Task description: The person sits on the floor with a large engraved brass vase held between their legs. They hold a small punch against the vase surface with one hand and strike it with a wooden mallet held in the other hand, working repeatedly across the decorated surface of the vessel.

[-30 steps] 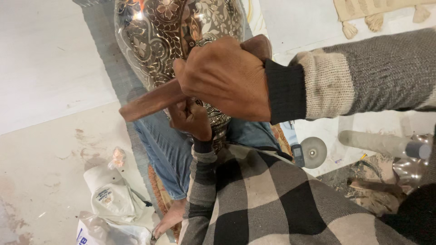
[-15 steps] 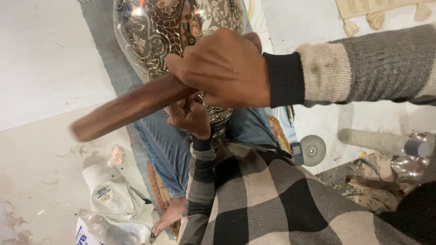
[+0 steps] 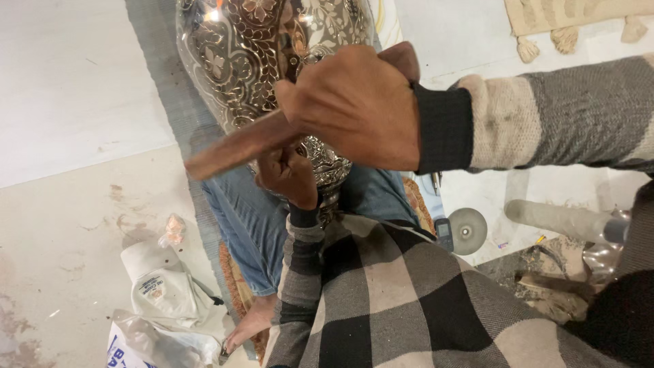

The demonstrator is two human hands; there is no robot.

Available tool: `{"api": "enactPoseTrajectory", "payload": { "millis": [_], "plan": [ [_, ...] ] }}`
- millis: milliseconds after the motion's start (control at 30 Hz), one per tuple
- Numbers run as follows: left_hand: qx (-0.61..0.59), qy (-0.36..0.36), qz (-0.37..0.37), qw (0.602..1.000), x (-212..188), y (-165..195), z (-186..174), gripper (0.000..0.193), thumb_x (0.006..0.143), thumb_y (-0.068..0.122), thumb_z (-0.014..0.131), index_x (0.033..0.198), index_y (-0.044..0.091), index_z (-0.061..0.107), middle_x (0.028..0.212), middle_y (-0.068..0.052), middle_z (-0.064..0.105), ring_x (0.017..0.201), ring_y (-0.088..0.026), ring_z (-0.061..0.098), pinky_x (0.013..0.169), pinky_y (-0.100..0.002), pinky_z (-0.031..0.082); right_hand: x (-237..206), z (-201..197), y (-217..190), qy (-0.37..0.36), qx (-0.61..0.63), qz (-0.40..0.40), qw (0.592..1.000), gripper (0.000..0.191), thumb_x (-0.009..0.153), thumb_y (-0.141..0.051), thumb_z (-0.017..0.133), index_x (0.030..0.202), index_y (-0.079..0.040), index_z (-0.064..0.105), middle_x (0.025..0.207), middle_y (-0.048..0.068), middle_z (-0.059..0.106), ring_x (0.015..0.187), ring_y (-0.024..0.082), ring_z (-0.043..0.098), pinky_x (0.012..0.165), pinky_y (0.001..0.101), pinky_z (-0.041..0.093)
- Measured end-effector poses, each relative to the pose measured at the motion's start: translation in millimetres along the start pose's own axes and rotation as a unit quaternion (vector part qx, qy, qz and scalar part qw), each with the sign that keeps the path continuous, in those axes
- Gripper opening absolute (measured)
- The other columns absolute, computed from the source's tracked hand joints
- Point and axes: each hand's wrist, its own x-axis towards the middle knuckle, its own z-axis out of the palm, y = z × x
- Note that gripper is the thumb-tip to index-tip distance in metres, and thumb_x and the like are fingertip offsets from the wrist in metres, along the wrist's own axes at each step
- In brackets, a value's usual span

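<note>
Engraved metal vase [image 3: 272, 75] lies across the person's lap, over the blue jeans [image 3: 252, 218]. Right hand [image 3: 354, 105] is closed tight around a wooden mallet [image 3: 238, 146] held above the vase. Left hand [image 3: 289, 174] presses against the vase's lower body, fingers curled; contents cannot be told.

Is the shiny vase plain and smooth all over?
No, the shiny metal vase is covered in engraved flower and leaf patterns, which show clearly above the right hand that grips a wooden stick.
</note>
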Motion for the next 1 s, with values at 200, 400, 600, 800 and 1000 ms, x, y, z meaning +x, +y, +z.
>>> {"api": "enactPoseTrajectory", "payload": {
  "millis": [200, 400, 600, 800, 1000],
  "plan": [
    [0.061, -0.02, -0.014, 0.998, -2.2, -0.2, -0.6, 0.014, 0.085, -0.007, 0.059, 0.097, -0.003, 0.065, 0.067, -0.01, 0.073, 0.05, -0.013, 0.06, 0.054, -0.029, 0.05, -1.7, -1.0, 4.7, -0.105, 0.107, 0.013, 0.989, 0.025, 0.109, -0.023, 0.058, 0.089, -0.008, 0.057, 0.06, 0.002, 0.057, 0.046, 0.012, 0.056, 0.04, 0.032, 0.045],
    [-0.022, -0.024, 0.028, 0.999, 0.2, 5.7, 1.6, 0.029, 0.086, -0.007, 0.053, 0.11, -0.003, 0.067, 0.077, -0.01, 0.075, 0.057, -0.012, 0.065, 0.057, -0.026, 0.053, -5.6, -4.8, 10.7, -0.013, 0.063, -0.006, 0.998, 0.028, 0.086, -0.029, 0.075, 0.089, -0.007, 0.059, 0.052, 0.001, 0.054, 0.039, 0.013, 0.053, 0.037, 0.0308, 0.044],
    [-0.028, -0.016, -0.013, 0.999, 5.2, 16.6, 8.9, 0.03, 0.087, -0.011, 0.054, 0.113, -0.006, 0.069, 0.081, -0.007, 0.077, 0.062, -0.01, 0.07, 0.056, -0.021, 0.057, -12.6, -12.0, 17.1, -0.054, 0.11, 0.04, 0.992, 0.014, 0.092, -0.007, 0.07, 0.099, -0.001, 0.059, 0.057, 0.006, 0.058, 0.044, 0.02, 0.06, 0.039, 0.0375, 0.047],
    [-0.078, -0.044, -0.004, 0.996, 14.8, 36.1, 11.8, 0.021, 0.102, -0.011, 0.056, 0.115, -0.001, 0.069, 0.099, -0.008, 0.077, 0.085, -0.011, 0.075, 0.073, -0.023, 0.062, -13.1, -5.3, 40.4, 0.071, 0.243, 0.029, 0.967, 0.045, 0.067, -0.015, 0.079, 0.108, -0.004, 0.064, 0.072, 0.011, 0.066, 0.058, 0.033, 0.065, 0.05, 0.0455, 0.047],
    [-0.101, -0.035, -0.04, 0.993, 16.1, 34.9, 15.3, 0.023, 0.098, -0.011, 0.059, 0.116, -0.002, 0.069, 0.092, -0.007, 0.078, 0.077, -0.009, 0.073, 0.066, -0.021, 0.06, -11.0, -12.7, 40.4, 0.057, 0.249, 0.004, 0.967, 0.044, 0.067, -0.011, 0.079, 0.107, -0.002, 0.064, 0.069, 0.012, 0.063, 0.056, 0.033, 0.064, 0.052, 0.0456, 0.049]
  ]
}}
